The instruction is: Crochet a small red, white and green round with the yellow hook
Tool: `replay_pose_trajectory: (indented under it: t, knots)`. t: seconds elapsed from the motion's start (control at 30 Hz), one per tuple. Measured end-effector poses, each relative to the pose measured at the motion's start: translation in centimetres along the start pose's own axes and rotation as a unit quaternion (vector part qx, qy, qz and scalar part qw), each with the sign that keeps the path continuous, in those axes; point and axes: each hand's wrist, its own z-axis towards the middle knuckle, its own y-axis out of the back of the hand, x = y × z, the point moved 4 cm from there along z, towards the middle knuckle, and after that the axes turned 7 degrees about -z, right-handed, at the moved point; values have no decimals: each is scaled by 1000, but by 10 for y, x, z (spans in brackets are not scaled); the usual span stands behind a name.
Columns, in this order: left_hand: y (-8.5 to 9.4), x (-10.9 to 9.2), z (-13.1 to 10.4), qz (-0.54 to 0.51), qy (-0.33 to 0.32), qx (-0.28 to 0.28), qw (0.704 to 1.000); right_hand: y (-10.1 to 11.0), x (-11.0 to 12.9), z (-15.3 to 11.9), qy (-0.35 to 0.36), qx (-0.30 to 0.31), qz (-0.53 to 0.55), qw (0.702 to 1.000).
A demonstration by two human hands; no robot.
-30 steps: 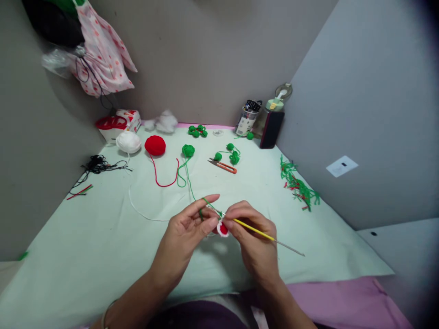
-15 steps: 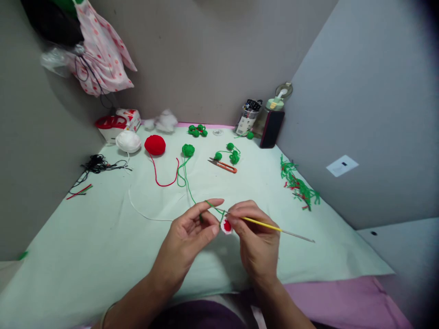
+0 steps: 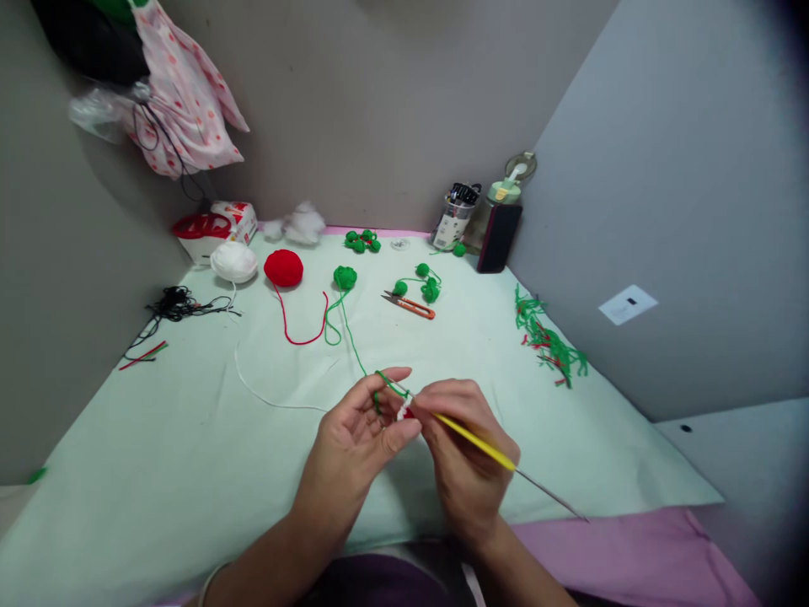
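Observation:
Between the thumb and fingers of my left hand point(image 3: 360, 430) is a small red and white crochet piece point(image 3: 404, 410), partly hidden by the fingers. Green yarn point(image 3: 355, 341) runs from a green ball point(image 3: 345, 277) over my raised left index finger towards the piece. My right hand point(image 3: 471, 455) grips a crochet hook point(image 3: 477, 440) with a yellow handle, its metal rear end pointing down to the right. The hook's front tip lies at the green yarn by the piece's upper edge. White yarn point(image 3: 278, 403) trails across the cloth to my left hand.
White point(image 3: 233, 262) and red yarn balls point(image 3: 284, 268) stand at the back left. Orange thread snips point(image 3: 409, 305) lie beside small green crocheted balls point(image 3: 431, 290). Green and red yarn scraps point(image 3: 549, 341) are at the right, near a phone point(image 3: 500, 239) and a pen cup point(image 3: 453, 221).
The crochet piece has turned and tipped in my left fingers, showing less of its red middle. The hook's rear end has swung downward as my right hand tilted it.

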Motion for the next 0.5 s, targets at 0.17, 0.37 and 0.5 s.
replay_pose_trajectory:
  t: [0.17,0.37,0.5]
  knots:
    - [2,-4,3,26,-6,-13,1000,-5,-8,9,-73,48,102,991]
    - [5,-9,0,46,-17,-25,998,-5,-14,13,-111,64,167,978]
    - [7,-11,0,59,-22,-18,998,-3,-21,14,-173,58,226,957]
